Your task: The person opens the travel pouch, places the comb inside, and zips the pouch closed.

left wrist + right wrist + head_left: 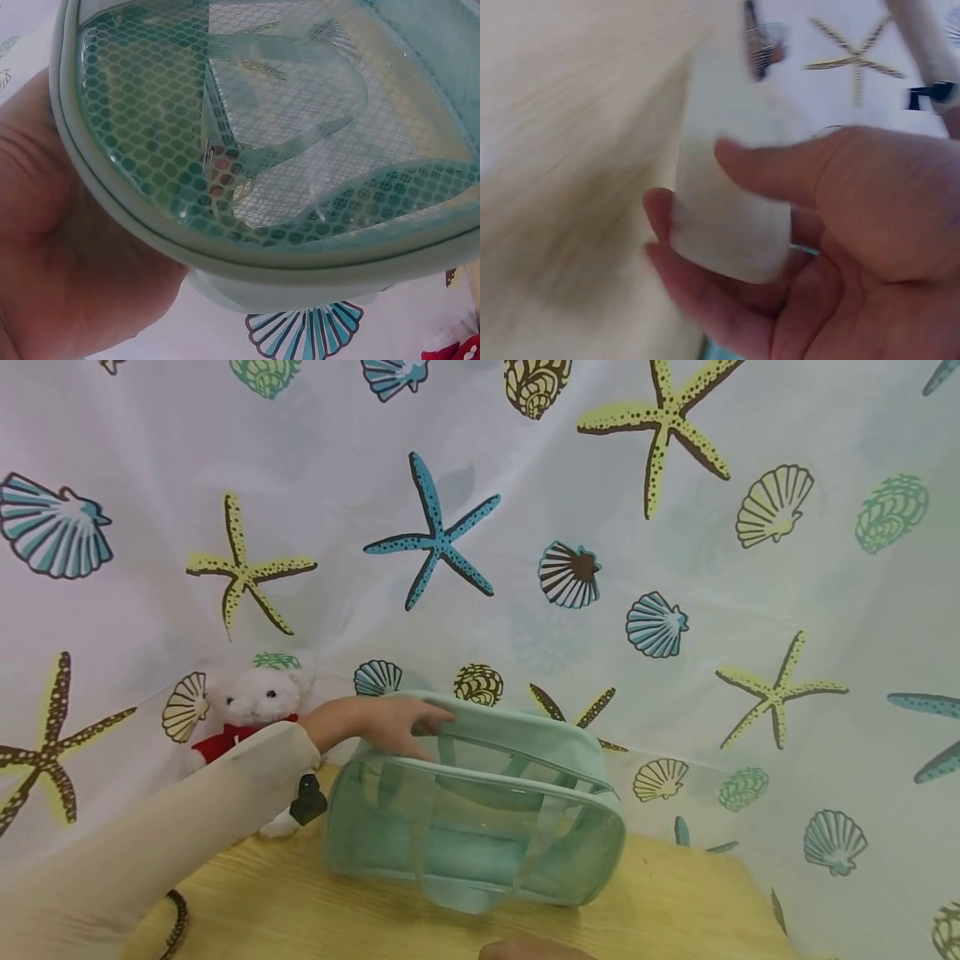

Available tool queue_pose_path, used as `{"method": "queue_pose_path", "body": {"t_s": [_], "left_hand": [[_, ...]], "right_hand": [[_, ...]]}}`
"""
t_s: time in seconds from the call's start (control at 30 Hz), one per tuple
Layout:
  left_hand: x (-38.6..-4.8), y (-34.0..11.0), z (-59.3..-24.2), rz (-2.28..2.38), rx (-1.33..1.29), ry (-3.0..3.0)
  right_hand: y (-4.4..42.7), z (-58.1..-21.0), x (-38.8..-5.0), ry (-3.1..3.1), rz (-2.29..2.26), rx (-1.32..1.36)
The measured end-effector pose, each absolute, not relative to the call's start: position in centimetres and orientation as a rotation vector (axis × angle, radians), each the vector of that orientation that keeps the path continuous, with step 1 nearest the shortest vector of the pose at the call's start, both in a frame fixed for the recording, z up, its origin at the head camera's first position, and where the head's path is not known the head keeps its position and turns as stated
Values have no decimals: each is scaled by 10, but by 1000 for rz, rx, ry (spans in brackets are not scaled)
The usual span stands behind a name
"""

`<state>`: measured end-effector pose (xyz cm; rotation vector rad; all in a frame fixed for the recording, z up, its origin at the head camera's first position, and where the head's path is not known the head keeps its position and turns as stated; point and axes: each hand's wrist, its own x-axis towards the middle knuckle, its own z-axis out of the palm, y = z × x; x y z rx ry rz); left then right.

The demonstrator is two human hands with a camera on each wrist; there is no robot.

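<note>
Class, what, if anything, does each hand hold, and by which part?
The right hand holds a whitish object near its rounded end; the left hand is at the top of the bag, grip unclear.

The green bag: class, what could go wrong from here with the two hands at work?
The left hand touches the green bag at its open top; if it slips away, the opening might sag narrower.
The right hand holds a pale object between thumb and fingers, so a loose grip could let it drop.
</note>
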<state>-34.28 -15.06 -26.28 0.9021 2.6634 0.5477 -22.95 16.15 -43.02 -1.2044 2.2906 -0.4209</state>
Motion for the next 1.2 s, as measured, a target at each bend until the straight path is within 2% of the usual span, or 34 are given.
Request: {"method": "queue_pose_path", "body": {"t_s": [0.13,0.23,0.57,0.83,1.2], "left_hand": [[-345,-150,-261,532,895,2663],[-346,-149,-258,525,878,2663],[-344,-147,-251,513,896,2674],[-342,-143,-247,550,890,2661],[-349,-150,-262,671,1035,2568]], "right_hand": [[161,-389,-222,2364,-742,-834],[160,-356,-213,2451,-801,-754],[165,-265,-214,2083,-1142,-750],[179,-197,-235,2169,-1192,-805],[186,-166,-277,2323,-1269,-794]]}}
